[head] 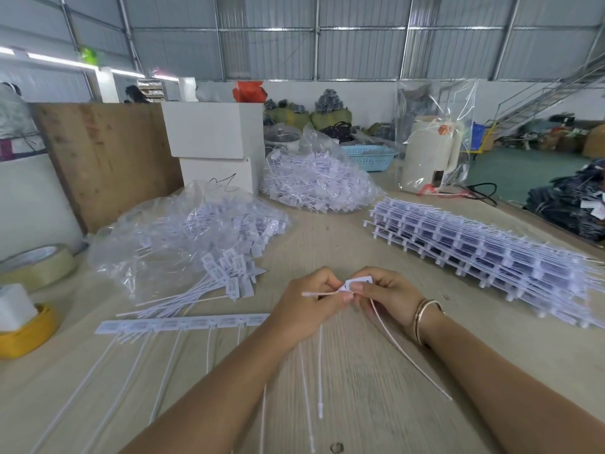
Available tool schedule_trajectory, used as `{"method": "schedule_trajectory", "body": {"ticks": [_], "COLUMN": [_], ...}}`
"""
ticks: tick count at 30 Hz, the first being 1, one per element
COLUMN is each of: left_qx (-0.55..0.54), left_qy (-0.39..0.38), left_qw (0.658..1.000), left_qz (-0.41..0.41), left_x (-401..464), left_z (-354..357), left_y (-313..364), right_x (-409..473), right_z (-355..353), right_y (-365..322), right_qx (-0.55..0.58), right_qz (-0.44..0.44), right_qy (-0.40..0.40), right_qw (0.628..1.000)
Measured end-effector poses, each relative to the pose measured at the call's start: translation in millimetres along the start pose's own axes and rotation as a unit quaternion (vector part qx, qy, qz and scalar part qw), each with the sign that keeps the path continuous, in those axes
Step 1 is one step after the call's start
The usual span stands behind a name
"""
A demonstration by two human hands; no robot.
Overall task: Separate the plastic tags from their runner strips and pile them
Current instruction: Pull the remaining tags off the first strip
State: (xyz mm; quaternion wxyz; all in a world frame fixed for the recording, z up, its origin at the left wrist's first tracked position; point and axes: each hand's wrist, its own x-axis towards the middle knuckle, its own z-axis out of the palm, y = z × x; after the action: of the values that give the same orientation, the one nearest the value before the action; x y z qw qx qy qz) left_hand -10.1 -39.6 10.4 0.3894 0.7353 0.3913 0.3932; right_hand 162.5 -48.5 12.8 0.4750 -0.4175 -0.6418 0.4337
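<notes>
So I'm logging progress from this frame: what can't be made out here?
Head view only:
- The tag between left hand and right hand: fingers cover its joint.
- Printing on the runner strip: too small.
- Count in the nearer bagged pile: plastic glare.
- The unseparated stack: cut off at the right edge.

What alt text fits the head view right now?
Both hands, left hand and right hand, pinch one white tag above a wooden table. A runner strip lies left, loose tags beyond it, stacked strips right.

White tags (357, 285), yellow dish (23, 335)
</notes>
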Motion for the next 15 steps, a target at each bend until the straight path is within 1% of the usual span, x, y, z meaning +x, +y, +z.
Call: {"method": "schedule_trajectory", "body": {"ticks": [2, 4, 5, 6, 8, 10, 12, 14, 15], "left_qx": [-0.016, -0.042, -0.035, -0.008, 0.059, 0.139, 0.243, 0.283, 0.286], "left_qy": [-0.005, -0.016, -0.02, -0.019, -0.003, 0.017, 0.036, 0.05, 0.054], "left_qw": [1.0, 0.999, 0.999, 1.0, 0.998, 0.99, 0.969, 0.957, 0.956], "left_qz": [-0.003, -0.021, -0.021, -0.012, 0.008, 0.023, 0.031, 0.041, 0.042], "left_x": [0, 1, 0, 0, -1, -1, 0, 2, 3], "left_z": [-1, -2, -3, -4, -4, -2, -2, -3, -4], "left_y": [0, -1, -1, -2, -4, -4, -5, -7, -7], "right_x": [2, 6, 8, 9, 10, 13, 15, 17, 17], "right_z": [-4, -10, -13, -13, -10, -8, -9, -8, -8], "right_y": [1, 3, 4, 5, 8, 11, 15, 20, 22], "right_qx": [0.053, 0.144, 0.165, 0.155, 0.086, 0.009, -0.061, -0.115, -0.119], "right_qz": [0.005, 0.017, 0.018, 0.015, 0.009, 0.014, 0.023, 0.035, 0.043], "right_qy": [0.01, 0.056, 0.065, 0.061, 0.048, 0.076, 0.114, 0.111, 0.107], "right_qw": [0.999, 0.988, 0.984, 0.986, 0.995, 0.997, 0.991, 0.986, 0.986]}}
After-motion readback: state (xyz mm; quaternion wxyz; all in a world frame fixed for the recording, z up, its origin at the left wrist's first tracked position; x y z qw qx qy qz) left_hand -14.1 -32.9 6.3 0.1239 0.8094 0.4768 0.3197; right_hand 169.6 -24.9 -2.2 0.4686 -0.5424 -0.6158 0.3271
